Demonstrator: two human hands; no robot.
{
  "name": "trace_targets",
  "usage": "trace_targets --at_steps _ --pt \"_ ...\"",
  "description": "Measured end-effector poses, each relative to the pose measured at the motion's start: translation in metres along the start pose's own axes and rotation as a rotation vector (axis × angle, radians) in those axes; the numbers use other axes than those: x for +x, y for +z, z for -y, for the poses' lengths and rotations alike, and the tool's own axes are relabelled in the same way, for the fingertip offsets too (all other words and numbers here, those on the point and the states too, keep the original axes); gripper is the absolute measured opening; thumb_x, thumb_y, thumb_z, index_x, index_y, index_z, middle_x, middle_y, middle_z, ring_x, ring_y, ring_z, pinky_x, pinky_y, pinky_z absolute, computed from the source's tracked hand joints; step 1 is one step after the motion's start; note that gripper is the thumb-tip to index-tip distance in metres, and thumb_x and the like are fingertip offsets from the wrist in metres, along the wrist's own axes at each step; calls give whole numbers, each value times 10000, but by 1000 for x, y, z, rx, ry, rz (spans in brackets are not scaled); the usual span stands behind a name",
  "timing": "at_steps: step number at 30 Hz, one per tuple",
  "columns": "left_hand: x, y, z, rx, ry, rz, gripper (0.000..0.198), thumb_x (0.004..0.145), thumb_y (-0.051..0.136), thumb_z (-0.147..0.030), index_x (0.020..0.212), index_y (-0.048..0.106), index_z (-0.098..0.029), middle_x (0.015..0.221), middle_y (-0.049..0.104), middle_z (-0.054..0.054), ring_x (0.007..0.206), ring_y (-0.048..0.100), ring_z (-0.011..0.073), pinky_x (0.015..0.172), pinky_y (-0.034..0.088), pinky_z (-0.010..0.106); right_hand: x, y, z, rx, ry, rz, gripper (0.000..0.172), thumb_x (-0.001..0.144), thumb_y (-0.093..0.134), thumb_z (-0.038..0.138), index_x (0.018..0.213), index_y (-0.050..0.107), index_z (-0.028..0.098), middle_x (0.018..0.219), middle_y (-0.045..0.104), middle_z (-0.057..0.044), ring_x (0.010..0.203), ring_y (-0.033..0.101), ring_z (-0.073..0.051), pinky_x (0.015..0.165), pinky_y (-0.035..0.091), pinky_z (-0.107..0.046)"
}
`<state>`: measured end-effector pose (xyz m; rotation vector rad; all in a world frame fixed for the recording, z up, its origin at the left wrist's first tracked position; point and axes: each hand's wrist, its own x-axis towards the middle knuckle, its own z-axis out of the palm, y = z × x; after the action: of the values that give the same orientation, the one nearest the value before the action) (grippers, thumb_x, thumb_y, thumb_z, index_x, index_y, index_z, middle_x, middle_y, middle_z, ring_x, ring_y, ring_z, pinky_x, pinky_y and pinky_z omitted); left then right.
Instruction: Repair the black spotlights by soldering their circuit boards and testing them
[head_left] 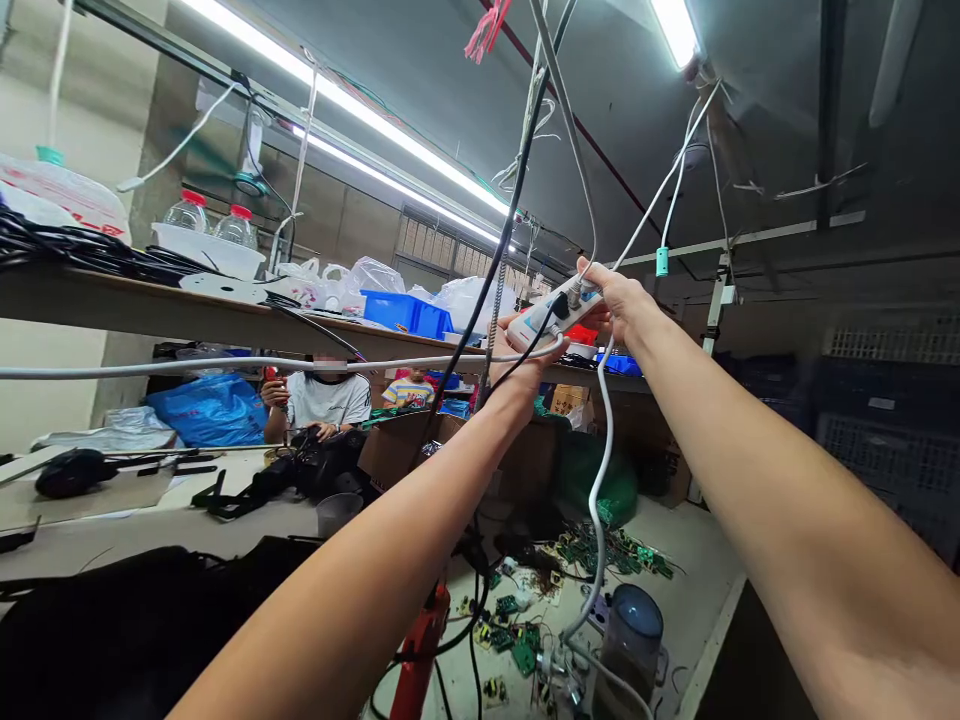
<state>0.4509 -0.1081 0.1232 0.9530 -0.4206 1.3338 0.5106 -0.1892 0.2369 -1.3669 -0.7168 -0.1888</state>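
Note:
A white power strip [525,326] is held up in front of me, tilted, at about shelf height. My left hand [517,368] grips its lower left end from below. My right hand [611,295] is closed round its upper right end. Several plugs sit in the strip, among them a black plug [559,305] near its middle. A thick white cable [420,362] runs from the left to the strip beside my left hand. Another white cable [602,450] hangs down below my right hand. Some of my fingers are hidden behind the strip.
Black and grey cables [517,185] hang from above near the strip. A shelf [225,318] carries a blue bin [409,313] and plastic bags. Below lie green circuit boards [525,650], a jug [634,630] and a red cylinder [421,655]. Co-workers [330,395] sit across the table.

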Motion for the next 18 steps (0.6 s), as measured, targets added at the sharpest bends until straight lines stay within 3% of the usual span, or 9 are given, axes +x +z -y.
trace_targets --at_steps 8,14,18 --pt "-7 5 7 -14 -35 -29 554 541 830 -56 936 476 -216 961 653 1 933 659 192 821 552 349 -7 -1 0 32 -27 -24 241 854 700 346 734 571 181 501 568 31 427 539 -110 389 466 -213" --pt "-13 8 10 7 -29 -63 567 533 851 -88 935 474 -221 926 644 -27 842 645 139 825 539 320 -5 -1 -1 31 -34 -9 206 819 735 307 763 585 178 491 567 34 406 519 -105 366 443 -206" --pt "-13 12 8 9 -49 -58 588 530 852 -85 967 482 -214 910 646 -23 826 651 139 789 544 294 -4 -3 -5 53 -69 -66 221 843 709 330 769 555 189 486 534 53 395 504 -99 362 450 -208"
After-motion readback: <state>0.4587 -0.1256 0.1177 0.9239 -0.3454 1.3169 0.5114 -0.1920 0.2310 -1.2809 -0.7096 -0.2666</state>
